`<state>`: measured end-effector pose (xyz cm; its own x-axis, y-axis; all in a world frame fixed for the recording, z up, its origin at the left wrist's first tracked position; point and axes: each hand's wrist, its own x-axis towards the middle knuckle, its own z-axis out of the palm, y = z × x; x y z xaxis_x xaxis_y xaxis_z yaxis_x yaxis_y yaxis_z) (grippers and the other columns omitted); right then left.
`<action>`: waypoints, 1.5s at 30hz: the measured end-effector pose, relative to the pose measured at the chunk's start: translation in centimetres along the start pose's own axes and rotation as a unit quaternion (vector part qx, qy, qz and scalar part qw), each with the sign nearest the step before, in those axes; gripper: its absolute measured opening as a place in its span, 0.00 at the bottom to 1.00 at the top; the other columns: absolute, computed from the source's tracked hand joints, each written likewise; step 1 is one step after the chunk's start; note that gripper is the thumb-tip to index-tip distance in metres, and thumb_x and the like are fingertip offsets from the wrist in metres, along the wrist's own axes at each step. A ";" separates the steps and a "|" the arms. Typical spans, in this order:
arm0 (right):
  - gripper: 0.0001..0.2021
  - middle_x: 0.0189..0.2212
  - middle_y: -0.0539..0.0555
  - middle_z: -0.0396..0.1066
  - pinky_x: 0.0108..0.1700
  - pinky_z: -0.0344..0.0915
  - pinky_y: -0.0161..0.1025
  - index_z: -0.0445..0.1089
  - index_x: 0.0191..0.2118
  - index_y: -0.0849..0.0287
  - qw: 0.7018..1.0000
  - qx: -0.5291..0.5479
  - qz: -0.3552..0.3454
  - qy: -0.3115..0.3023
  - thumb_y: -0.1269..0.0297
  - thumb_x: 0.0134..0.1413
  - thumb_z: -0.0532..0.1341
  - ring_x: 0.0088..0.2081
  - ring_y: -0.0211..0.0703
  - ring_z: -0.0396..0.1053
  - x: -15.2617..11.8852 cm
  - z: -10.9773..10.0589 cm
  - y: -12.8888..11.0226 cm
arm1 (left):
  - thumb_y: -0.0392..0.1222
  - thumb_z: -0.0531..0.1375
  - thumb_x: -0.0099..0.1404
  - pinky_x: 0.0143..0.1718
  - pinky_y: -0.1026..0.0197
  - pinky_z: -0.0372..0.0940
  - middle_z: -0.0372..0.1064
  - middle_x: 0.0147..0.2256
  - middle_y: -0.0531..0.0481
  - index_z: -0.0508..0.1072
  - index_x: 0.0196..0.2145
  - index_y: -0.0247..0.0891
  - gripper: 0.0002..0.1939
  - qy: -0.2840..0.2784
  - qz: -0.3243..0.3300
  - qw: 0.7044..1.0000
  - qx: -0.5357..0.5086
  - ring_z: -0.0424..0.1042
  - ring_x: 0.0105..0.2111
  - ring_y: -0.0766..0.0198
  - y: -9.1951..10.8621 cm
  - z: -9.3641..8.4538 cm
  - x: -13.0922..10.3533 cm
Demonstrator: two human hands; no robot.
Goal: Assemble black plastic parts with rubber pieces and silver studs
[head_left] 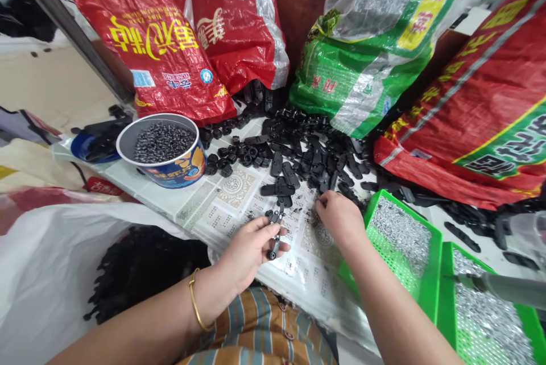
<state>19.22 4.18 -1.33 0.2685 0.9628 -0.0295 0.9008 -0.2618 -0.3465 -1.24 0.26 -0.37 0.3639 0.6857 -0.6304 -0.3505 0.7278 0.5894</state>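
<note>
My left hand (251,248) is closed around a long black plastic part (276,231) with a jointed, narrow shape, held over the table's front. My right hand (339,214) is at the near edge of a heap of black plastic parts (315,157). Its fingers are pinched together at the heap, and what they grip, if anything, is hidden. Between the two hands, a few flat black pieces (278,189) lie crossed on the patterned table cover (236,189). Small dark bits are scattered beside them.
A tub (181,174) of small dark pieces stands at left. Green trays (435,274) with shiny metal bits are at right, a grey tool tip (473,281) over one. Red sacks (170,69) and a green sack (362,81) line the back. Black parts fill a white bag (51,251).
</note>
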 end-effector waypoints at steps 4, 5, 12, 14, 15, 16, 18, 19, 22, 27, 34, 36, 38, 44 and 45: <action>0.08 0.21 0.51 0.65 0.28 0.54 0.39 0.64 0.24 0.56 0.994 0.092 0.008 -0.061 0.59 0.48 0.55 0.23 0.39 0.60 -1.7 -1.2 0.0 | 0.39 0.60 0.57 0.29 0.64 0.61 0.68 0.35 0.48 0.65 0.34 0.34 0.09 -0.014 0.013 1.000 0.002 0.71 0.27 0.68 0.3 0.0 0.5; 0.09 0.20 0.49 0.63 0.27 0.54 0.38 0.63 0.25 0.56 0.983 0.155 0.016 -0.101 0.57 0.49 0.55 0.22 0.37 0.58 -2.2 -1.7 -0.1 | 0.39 0.60 0.57 0.29 0.65 0.61 0.68 0.35 0.48 0.65 0.34 0.34 0.09 -0.022 0.019 1.000 0.001 0.71 0.27 0.69 0.3 0.1 0.6; 0.13 0.21 0.46 0.62 0.24 0.51 0.33 0.62 0.25 0.59 0.835 0.434 0.042 -0.336 0.55 0.44 0.61 0.20 0.31 0.53 -4.9 -3.2 -2.2 | 0.37 0.62 0.54 0.31 0.64 0.61 0.68 0.34 0.49 0.67 0.34 0.33 0.10 -0.074 0.047 0.995 0.048 0.69 0.27 0.70 0.5 1.7 1.0; 0.13 0.21 0.47 0.65 0.24 0.51 0.33 0.62 0.24 0.59 0.819 0.454 0.044 -0.349 0.55 0.43 0.62 0.20 0.31 0.53 -5.1 -3.0 -2.5 | 0.35 0.61 0.53 0.30 0.64 0.60 0.68 0.30 0.51 0.68 0.33 0.34 0.09 -0.068 0.061 0.993 0.080 0.67 0.25 0.71 0.4 2.0 0.8; 0.13 0.21 0.47 0.65 0.23 0.51 0.33 0.62 0.24 0.59 0.814 0.466 0.048 -0.345 0.55 0.42 0.62 0.20 0.31 0.53 -5.2 -2.8 -2.5 | 0.34 0.61 0.52 0.29 0.65 0.60 0.67 0.28 0.52 0.68 0.32 0.34 0.08 -0.063 0.069 0.991 0.093 0.66 0.24 0.72 0.3 2.1 0.8; 0.13 0.20 0.47 0.64 0.23 0.51 0.33 0.62 0.24 0.59 0.810 0.476 0.055 -0.338 0.55 0.42 0.63 0.20 0.31 0.53 -5.3 -2.7 -2.5 | 0.33 0.60 0.52 0.28 0.65 0.59 0.67 0.27 0.53 0.67 0.31 0.34 0.07 -0.057 0.079 0.990 0.103 0.65 0.23 0.72 0.2 2.2 0.7; 0.14 0.18 0.45 0.61 0.23 0.52 0.32 0.62 0.24 0.59 0.809 0.492 0.072 -0.314 0.54 0.41 0.64 0.19 0.31 0.53 -5.8 -2.3 -2.5 | 0.33 0.59 0.51 0.27 0.66 0.59 0.66 0.25 0.54 0.67 0.29 0.34 0.06 -0.045 0.097 0.988 0.115 0.64 0.22 0.72 -0.1 2.3 0.8; 0.15 0.18 0.45 0.60 0.23 0.53 0.32 0.62 0.24 0.59 0.813 0.495 0.081 -0.296 0.53 0.42 0.64 0.19 0.31 0.53 -6.1 -2.1 -2.5 | 0.33 0.59 0.51 0.27 0.66 0.59 0.66 0.26 0.55 0.67 0.29 0.35 0.05 -0.040 0.106 0.987 0.119 0.63 0.22 0.73 -0.2 2.3 0.9; 0.15 0.19 0.46 0.62 0.24 0.57 0.33 0.63 0.25 0.59 0.832 0.494 0.103 -0.231 0.52 0.43 0.64 0.20 0.32 0.57 -7.2 -1.5 -2.6 | 0.33 0.59 0.51 0.26 0.66 0.58 0.65 0.26 0.55 0.66 0.28 0.35 0.05 -0.026 0.129 0.983 0.129 0.61 0.22 0.73 -0.8 2.1 1.3; 0.16 0.23 0.50 0.69 0.30 0.61 0.36 0.65 0.28 0.59 0.849 0.488 0.112 -0.168 0.50 0.44 0.63 0.24 0.36 0.63 -8.4 -0.7 -3.2 | 0.34 0.58 0.51 0.25 0.67 0.57 0.64 0.24 0.55 0.65 0.28 0.35 0.05 -0.006 0.133 0.984 0.119 0.60 0.21 0.73 -1.3 2.0 1.6; 0.14 0.23 0.52 0.70 0.33 0.62 0.38 0.65 0.28 0.59 0.833 0.514 0.112 -0.170 0.52 0.46 0.62 0.26 0.38 0.65 -8.5 -0.4 -3.0 | 0.40 0.59 0.55 0.27 0.63 0.63 0.64 0.28 0.54 0.64 0.30 0.37 0.07 -0.045 0.048 0.997 0.050 0.64 0.23 0.71 -0.3 2.0 0.6; 0.15 0.22 0.50 0.68 0.31 0.61 0.37 0.65 0.27 0.59 0.825 0.523 0.129 -0.173 0.53 0.44 0.64 0.24 0.36 0.63 -8.4 -0.6 -2.9 | 0.40 0.57 0.56 0.28 0.60 0.66 0.65 0.31 0.52 0.63 0.30 0.37 0.06 -0.046 0.017 0.998 0.032 0.66 0.24 0.70 -0.1 1.9 0.5; 0.15 0.21 0.48 0.67 0.30 0.60 0.35 0.66 0.26 0.60 0.824 0.520 0.139 -0.177 0.53 0.42 0.65 0.23 0.34 0.62 -8.4 -0.7 -2.9 | 0.39 0.57 0.56 0.29 0.59 0.66 0.65 0.32 0.51 0.63 0.31 0.37 0.05 -0.042 0.019 0.998 0.036 0.66 0.25 0.69 0.0 1.8 0.4; 0.15 0.17 0.46 0.64 0.27 0.57 0.34 0.65 0.24 0.60 0.837 0.491 0.137 -0.200 0.53 0.43 0.64 0.21 0.34 0.59 -8.2 -0.8 -3.0 | 0.40 0.59 0.56 0.33 0.60 0.66 0.65 0.36 0.48 0.68 0.37 0.35 0.10 -0.025 0.051 0.996 0.065 0.64 0.32 0.67 -0.8 1.4 0.7; 0.15 0.17 0.46 0.63 0.27 0.56 0.34 0.65 0.24 0.59 0.837 0.488 0.138 -0.204 0.53 0.42 0.64 0.21 0.33 0.59 -8.1 -0.7 -3.0 | 0.40 0.59 0.56 0.33 0.60 0.65 0.65 0.39 0.46 0.69 0.39 0.35 0.12 -0.021 0.053 0.996 0.070 0.65 0.34 0.66 -0.9 1.4 0.7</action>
<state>14.58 -2.91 0.59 0.1015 0.8692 -0.4839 0.0620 -0.4910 -0.8690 0.49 0.09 -0.62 0.3677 0.7563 -0.5411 -0.2668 0.6432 0.7177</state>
